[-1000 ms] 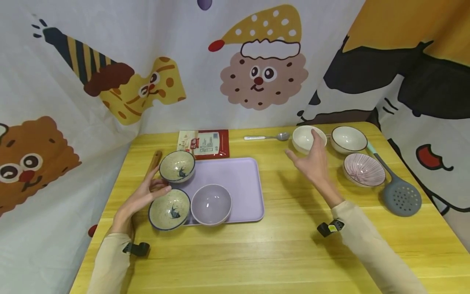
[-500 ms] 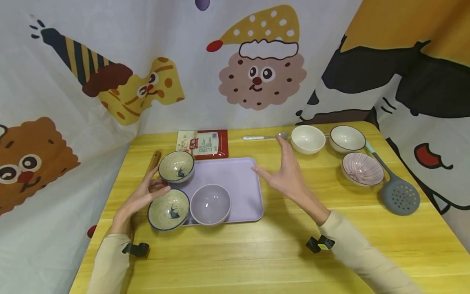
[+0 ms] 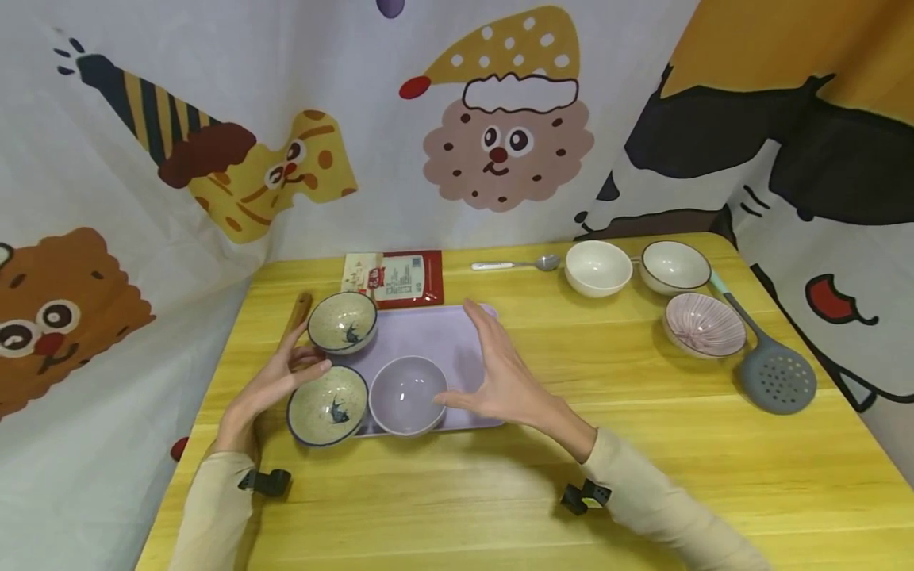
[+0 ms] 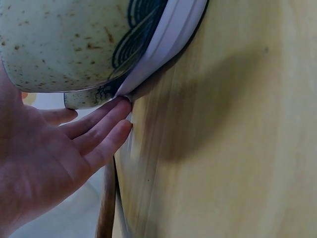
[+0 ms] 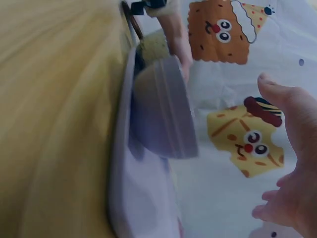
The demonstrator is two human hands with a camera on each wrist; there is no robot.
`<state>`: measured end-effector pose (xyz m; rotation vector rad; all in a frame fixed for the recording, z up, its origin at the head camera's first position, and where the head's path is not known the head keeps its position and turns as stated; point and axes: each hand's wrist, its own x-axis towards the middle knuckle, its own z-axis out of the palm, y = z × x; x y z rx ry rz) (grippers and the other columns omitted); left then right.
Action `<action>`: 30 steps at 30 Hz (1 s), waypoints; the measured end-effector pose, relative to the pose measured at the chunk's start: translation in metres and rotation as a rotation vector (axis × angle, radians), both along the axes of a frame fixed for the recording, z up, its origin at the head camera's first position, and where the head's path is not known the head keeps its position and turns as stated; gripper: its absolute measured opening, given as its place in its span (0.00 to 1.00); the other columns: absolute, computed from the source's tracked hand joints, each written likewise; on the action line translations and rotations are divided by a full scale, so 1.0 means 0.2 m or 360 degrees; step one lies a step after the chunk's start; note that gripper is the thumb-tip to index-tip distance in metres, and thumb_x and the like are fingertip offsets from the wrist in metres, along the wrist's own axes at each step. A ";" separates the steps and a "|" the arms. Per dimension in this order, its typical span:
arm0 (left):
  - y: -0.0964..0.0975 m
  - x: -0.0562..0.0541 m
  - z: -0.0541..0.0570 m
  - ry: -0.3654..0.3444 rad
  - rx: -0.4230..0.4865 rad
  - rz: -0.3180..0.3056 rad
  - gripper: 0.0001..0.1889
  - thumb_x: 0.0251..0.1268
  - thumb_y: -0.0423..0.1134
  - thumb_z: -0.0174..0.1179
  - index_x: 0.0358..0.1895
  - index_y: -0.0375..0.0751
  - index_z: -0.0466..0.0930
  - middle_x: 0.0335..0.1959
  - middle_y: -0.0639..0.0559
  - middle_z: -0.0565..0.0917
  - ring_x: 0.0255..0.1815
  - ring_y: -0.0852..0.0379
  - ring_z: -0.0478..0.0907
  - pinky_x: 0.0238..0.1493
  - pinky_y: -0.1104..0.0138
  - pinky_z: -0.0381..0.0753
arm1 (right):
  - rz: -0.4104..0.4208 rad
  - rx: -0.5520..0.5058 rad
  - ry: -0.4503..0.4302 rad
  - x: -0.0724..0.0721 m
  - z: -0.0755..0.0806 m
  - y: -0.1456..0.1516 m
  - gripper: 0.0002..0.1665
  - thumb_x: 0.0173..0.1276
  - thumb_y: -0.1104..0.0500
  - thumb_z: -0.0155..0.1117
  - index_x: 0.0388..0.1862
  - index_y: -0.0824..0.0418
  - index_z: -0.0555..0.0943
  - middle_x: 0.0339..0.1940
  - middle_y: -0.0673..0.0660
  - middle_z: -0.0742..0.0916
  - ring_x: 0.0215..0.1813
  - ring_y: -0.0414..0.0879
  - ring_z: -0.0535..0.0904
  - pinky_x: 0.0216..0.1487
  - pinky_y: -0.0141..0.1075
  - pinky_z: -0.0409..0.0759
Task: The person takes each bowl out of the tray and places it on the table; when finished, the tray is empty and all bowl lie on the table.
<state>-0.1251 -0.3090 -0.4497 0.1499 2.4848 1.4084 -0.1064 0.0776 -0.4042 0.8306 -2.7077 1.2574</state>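
My left hand (image 3: 267, 390) is beside two speckled blue-rimmed bowls at the tray's left: a far bowl (image 3: 336, 313) and a near bowl (image 3: 317, 400). Its thumb lies at the near bowl's rim. In the left wrist view the fingers (image 4: 99, 134) stretch out below a speckled bowl (image 4: 64, 44), close to the tray edge; contact is hard to tell. A plain lilac bowl (image 3: 400, 388) stands on the lilac tray (image 3: 460, 337). Over its right side hovers my right hand (image 3: 503, 381), thumb and fingers spread, holding nothing; the right wrist view shows a gap between hand and bowl (image 5: 166, 114).
Behind the tray lie a red-and-cream packet (image 3: 400, 277) and a spoon (image 3: 514, 264). At right are a white bowl (image 3: 598, 270), a dark-rimmed bowl (image 3: 674, 267), a pink-striped bowl (image 3: 704, 325) and a grey skimmer (image 3: 778, 377). A wooden handle (image 3: 301, 308) shows behind the left hand.
My right hand has moved left and nearer from beside the white bowl to over the lilac bowl's right side. The white bowl stays at the back. The left hand keeps its place.
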 end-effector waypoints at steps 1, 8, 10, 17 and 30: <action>0.00 0.00 0.00 0.0000 0.0004 -0.0001 0.51 0.74 0.43 0.60 0.83 0.41 0.27 0.67 0.23 0.71 0.69 0.29 0.70 0.68 0.42 0.75 | 0.0029 0.0008 -0.0006 0.00 -0.01 -0.01 0.79 0.45 0.37 0.84 0.84 0.57 0.44 0.85 0.58 0.55 0.84 0.55 0.50 0.81 0.60 0.53; 0.02 0.00 0.00 -0.0030 0.0009 0.0000 0.53 0.73 0.43 0.61 0.82 0.40 0.26 0.71 0.20 0.65 0.71 0.26 0.67 0.70 0.38 0.70 | 0.0182 0.0084 -0.0104 0.03 -0.10 -0.09 0.84 0.40 0.35 0.87 0.84 0.59 0.44 0.85 0.60 0.54 0.84 0.56 0.51 0.80 0.59 0.56; 0.01 0.00 0.00 -0.0033 0.0006 0.0009 0.53 0.73 0.43 0.61 0.82 0.41 0.26 0.71 0.20 0.65 0.71 0.26 0.67 0.71 0.38 0.69 | 0.0217 0.0112 -0.0121 0.03 -0.13 -0.11 0.86 0.38 0.35 0.87 0.84 0.60 0.43 0.85 0.61 0.54 0.84 0.57 0.50 0.80 0.58 0.55; 0.01 0.00 0.00 -0.0033 -0.0008 0.0015 0.52 0.74 0.43 0.60 0.82 0.41 0.25 0.71 0.20 0.65 0.71 0.27 0.66 0.71 0.38 0.69 | 0.0301 0.0136 -0.0166 0.04 -0.20 -0.17 0.86 0.37 0.37 0.88 0.84 0.63 0.44 0.84 0.64 0.55 0.84 0.58 0.51 0.80 0.57 0.56; 0.00 0.01 0.00 -0.0029 0.0026 0.0013 0.52 0.73 0.43 0.61 0.83 0.42 0.26 0.71 0.21 0.65 0.72 0.27 0.66 0.70 0.38 0.69 | 0.0357 0.0118 -0.0274 0.04 -0.25 -0.21 0.83 0.38 0.42 0.90 0.83 0.63 0.46 0.80 0.64 0.63 0.76 0.57 0.66 0.74 0.52 0.71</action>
